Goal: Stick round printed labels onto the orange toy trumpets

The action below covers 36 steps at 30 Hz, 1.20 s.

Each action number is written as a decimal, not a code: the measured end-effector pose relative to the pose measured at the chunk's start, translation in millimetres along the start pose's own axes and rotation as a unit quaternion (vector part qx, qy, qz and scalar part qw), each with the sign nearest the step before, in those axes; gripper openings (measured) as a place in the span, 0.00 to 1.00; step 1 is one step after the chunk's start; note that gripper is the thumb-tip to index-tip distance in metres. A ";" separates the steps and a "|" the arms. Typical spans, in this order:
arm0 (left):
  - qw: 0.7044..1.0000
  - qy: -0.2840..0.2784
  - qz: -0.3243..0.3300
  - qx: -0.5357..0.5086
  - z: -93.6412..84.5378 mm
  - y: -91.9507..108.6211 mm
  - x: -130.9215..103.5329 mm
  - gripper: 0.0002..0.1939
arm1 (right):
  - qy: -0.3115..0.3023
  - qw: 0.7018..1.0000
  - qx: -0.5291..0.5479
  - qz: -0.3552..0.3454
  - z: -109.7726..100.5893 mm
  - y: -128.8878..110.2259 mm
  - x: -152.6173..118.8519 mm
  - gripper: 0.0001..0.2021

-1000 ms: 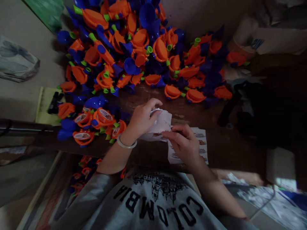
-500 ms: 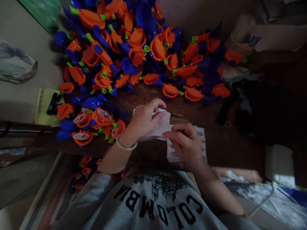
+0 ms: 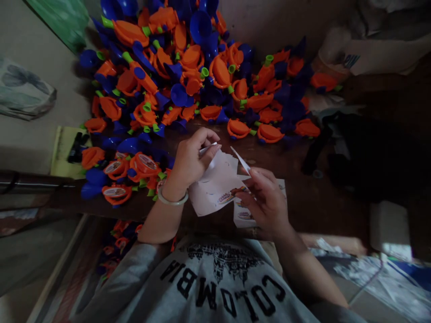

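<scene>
My left hand (image 3: pixel 195 159), with a pale bangle at its wrist, pinches the edge of a white paper between thumb and fingers. Below it spreads a white sticker sheet (image 3: pixel 212 188), mostly blank, with a few printed labels along its lower right; whether it is the same paper I cannot tell. My right hand (image 3: pixel 267 197) has a narrow white pointed piece (image 3: pixel 240 159) between thumb and index finger, perhaps paper seen edge-on. Partly under that hand lies a stack of printed sticker sheets (image 3: pixel 242 220).
Orange toy horns (image 3: pixel 220 72) with blue bells and green mouthpieces are heaped at the back. At left sit several horns with oval labels (image 3: pixel 146 163), near a yellow pad (image 3: pixel 60 154) with black objects on it. A dark bag (image 3: pixel 367 157) lies at right.
My left hand has moved slightly left and up, and the sheet beneath is more exposed and tilted. My right hand has drawn apart from it, with the white pointed piece now showing.
</scene>
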<state>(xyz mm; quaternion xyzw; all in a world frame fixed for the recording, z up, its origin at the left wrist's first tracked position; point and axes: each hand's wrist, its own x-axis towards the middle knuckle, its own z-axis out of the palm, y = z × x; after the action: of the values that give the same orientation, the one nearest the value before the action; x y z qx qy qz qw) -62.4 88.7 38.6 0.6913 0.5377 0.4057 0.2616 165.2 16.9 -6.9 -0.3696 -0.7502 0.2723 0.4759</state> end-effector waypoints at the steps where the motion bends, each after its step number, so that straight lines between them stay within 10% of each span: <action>1: 1.000 -0.001 -0.001 0.005 0.7 0.4 0.1 0.07 | 0.005 1.000 0.003 -0.010 2.2 0.7 -0.9 0.33; 18: 0.997 -0.049 -0.004 0.052 4.0 -10.3 5.4 0.06 | 0.030 0.993 -0.069 -0.096 7.3 -14.2 -8.8 0.40; 23: 0.986 -0.073 0.039 0.147 6.2 -32.5 24.4 0.07 | -0.018 0.983 -0.069 -0.170 -8.8 -16.4 -30.3 0.25; 26: 0.962 -0.138 0.091 0.215 29.2 -51.3 40.6 0.07 | 0.029 0.985 -0.142 -0.092 -26.9 13.6 -17.5 0.17; 29: 0.939 -0.199 0.140 0.243 62.9 -65.3 49.9 0.07 | 0.085 0.971 -0.224 0.006 -50.8 76.5 18.8 0.30; 36: 0.930 -0.189 0.189 0.252 86.4 -76.5 32.4 0.12 | -0.059 0.926 -0.354 0.116 -99.1 190.4 56.3 0.43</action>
<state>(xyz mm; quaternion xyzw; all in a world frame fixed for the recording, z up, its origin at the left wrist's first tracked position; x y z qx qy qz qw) -27.3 147.8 -59.5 0.8872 0.4220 0.1606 0.0943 296.7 178.5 -83.3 -0.5818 -0.7763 0.0633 0.2344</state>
